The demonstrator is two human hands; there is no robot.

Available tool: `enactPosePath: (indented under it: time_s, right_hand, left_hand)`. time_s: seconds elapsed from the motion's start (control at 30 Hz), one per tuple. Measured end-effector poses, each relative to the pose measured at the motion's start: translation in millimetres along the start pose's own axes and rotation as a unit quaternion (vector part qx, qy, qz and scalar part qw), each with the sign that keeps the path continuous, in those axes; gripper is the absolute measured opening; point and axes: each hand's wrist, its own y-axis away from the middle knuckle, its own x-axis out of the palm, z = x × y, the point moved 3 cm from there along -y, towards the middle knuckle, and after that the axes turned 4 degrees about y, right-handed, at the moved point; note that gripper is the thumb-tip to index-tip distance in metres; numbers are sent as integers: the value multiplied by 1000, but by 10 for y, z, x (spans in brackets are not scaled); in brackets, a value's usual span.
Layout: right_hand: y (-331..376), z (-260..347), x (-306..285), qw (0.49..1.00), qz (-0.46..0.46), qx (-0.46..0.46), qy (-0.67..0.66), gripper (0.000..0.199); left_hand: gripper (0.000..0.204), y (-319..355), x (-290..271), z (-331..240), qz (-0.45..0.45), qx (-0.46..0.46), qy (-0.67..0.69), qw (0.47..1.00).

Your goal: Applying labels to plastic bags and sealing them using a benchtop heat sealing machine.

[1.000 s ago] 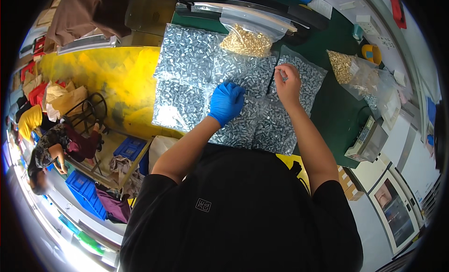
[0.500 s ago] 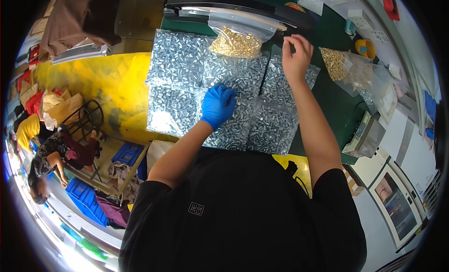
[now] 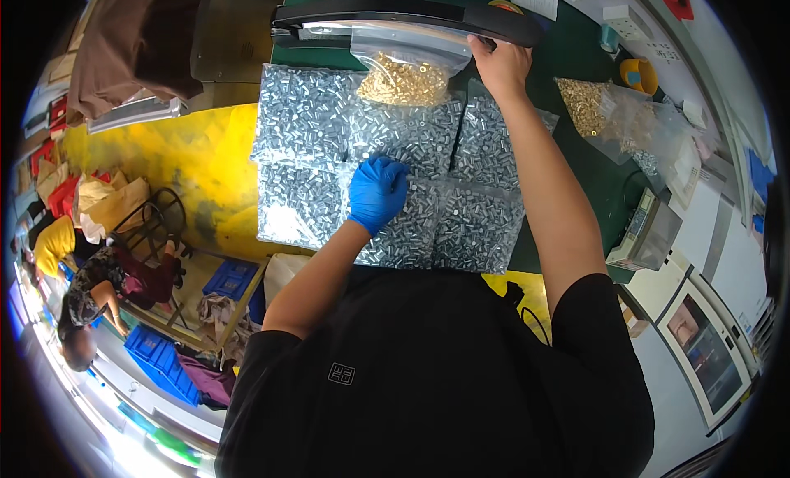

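My left hand (image 3: 378, 193), in a blue glove, rests with curled fingers on clear bags of small silver metal sleeves (image 3: 481, 223). Anything inside those fingers is hidden. My bare right hand (image 3: 503, 67) is closed at the right end of the long black arm of a bag sealer (image 3: 403, 14), thumb near its lower edge. A clear zip bag of brass-coloured nuts (image 3: 405, 81) lies on the silver-filled bags, its upper part reaching to the sealer beneath the arm. Neither hand touches this bag.
Right of the bags, on the green table (image 3: 568, 169), lies another bag of brass-coloured parts (image 3: 583, 104). A yellow cup (image 3: 639, 75) and a grey box-shaped device (image 3: 646, 233) stand along the right side. People (image 3: 95, 285) and blue crates (image 3: 160, 363) are at the far left.
My right hand has moved up and left from above the bags to the sealer arm's right end, and its fingers have closed. My left hand stays on the bags. The view has shifted slightly.
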Motion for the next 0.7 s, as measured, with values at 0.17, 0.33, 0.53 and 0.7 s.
enactPosePath:
  time_s: [0.17, 0.33, 0.53, 0.7]
  right_hand:
    - [13, -94, 82, 998, -15, 18, -53, 31]
    - [41, 72, -54, 992, -42, 0, -116, 18]
    - [244, 334, -237, 969, -139, -96, -183, 11]
    - [260, 362, -227, 978, -130, -71, -149, 11]
  left_hand:
    - [17, -13, 30, 9, 8, 5, -9, 1000]
    - [18, 15, 33, 39, -3, 12, -9, 1000]
    - [19, 13, 36, 34, 2, 7, -11, 1000]
    - [18, 8, 43, 33, 3, 3, -12, 1000]
